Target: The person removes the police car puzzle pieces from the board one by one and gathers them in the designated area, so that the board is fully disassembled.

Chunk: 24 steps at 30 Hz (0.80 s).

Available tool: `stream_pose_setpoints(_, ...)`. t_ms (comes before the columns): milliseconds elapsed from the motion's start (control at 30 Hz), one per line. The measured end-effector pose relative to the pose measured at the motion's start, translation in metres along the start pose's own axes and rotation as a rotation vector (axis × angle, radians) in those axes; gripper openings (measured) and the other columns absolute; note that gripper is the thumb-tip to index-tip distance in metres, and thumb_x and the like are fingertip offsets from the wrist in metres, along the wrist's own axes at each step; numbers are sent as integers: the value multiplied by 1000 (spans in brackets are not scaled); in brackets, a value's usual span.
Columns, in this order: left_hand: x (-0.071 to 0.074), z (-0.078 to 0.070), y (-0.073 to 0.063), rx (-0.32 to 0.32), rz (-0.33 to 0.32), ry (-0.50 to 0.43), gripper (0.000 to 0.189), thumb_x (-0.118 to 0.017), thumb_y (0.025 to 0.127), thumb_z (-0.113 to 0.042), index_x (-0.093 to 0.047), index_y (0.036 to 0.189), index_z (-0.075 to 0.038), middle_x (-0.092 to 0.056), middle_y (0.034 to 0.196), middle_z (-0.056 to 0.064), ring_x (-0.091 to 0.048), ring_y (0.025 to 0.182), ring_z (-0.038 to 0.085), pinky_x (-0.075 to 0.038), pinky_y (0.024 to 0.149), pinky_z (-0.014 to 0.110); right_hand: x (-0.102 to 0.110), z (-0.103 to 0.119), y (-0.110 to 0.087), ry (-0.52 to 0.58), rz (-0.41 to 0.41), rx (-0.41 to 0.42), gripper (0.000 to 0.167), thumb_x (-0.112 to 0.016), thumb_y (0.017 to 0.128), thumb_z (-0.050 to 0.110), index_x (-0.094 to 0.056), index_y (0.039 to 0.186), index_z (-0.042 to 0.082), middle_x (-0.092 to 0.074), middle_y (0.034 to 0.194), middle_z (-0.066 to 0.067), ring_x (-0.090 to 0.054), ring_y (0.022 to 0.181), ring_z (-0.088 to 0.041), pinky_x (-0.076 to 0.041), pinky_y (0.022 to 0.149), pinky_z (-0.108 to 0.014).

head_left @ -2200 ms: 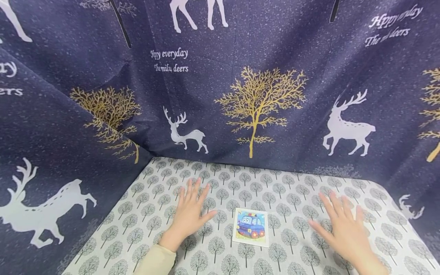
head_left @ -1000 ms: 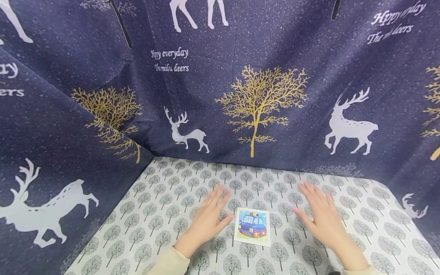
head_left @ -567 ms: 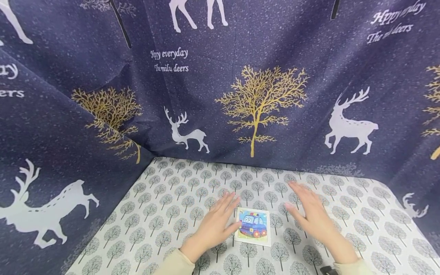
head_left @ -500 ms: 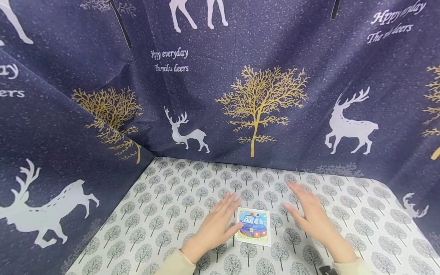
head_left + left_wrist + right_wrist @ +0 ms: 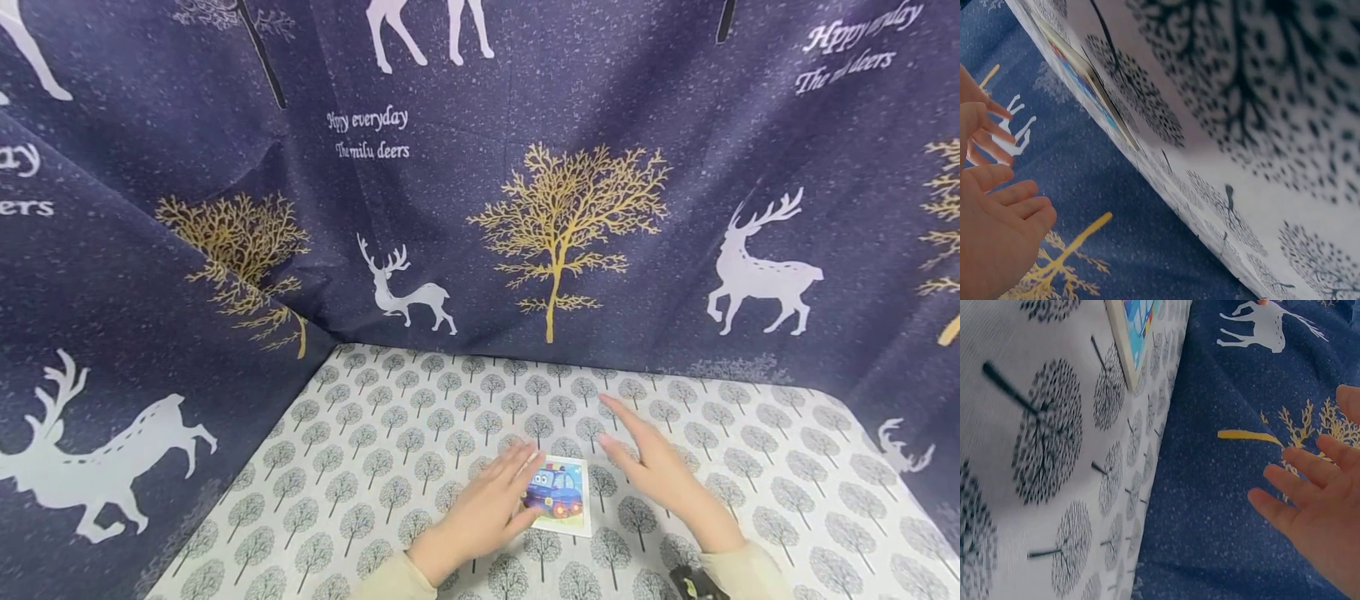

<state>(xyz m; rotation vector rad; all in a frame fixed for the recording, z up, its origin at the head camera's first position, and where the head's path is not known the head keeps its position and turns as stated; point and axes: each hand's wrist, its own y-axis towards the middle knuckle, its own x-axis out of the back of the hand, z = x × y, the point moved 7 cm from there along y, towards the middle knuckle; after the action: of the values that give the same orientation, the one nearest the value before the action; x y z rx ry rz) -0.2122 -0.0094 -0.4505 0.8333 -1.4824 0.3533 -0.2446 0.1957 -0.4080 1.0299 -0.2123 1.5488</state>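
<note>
A small square picture board with a blue cartoon car and a pale rim lies flat on the tree-print cloth. My left hand reaches over its left side, fingers extended, and covers part of the picture in the head view. Off to its right hovers my right hand, fingers stretched and thumb apart, holding nothing. In the left wrist view the board shows edge-on, beyond the left hand. The right wrist view has one corner of the board at top, with the right hand's fingers spread at the right.
White cloth printed with grey trees covers the table. A dark blue curtain with deer and golden trees hangs behind it and along the left side. Something dark sits at the right wrist.
Both hands have come inward from wide apart toward the picture board. The left hand now overlaps the board's left side, and the right hand has moved left. The board has stayed in place.
</note>
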Motion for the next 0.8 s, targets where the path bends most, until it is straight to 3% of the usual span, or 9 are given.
stream_pose_setpoints(300,-10,-10,-1,-65,44,33,67,-47,98,-44,-31,150,-5,-22,157,12,-27,142,33,-31,111,45,-17,2,10,107,40,6,53,-53,99,25,-38,147,10,-44,146,-15,-45,129,-39,-39,101,-59)
stream_pose_setpoints(533,-19,-14,-3,-85,146,54,70,-45,98,-48,-28,152,-7,-20,158,13,-23,143,33,-30,112,45,-33,-1,17,197,87,58,50,-52,99,18,-39,145,4,-48,142,-17,-49,126,-35,-43,99,-53)
stream_pose_setpoints(800,-25,-19,-5,-92,238,28,76,-42,96,-54,-22,153,-8,-17,158,16,-21,143,36,-29,113,46,-55,-3,22,308,175,42,51,-52,100,19,-38,146,5,-49,140,-21,-54,121,-37,-47,96,-48)
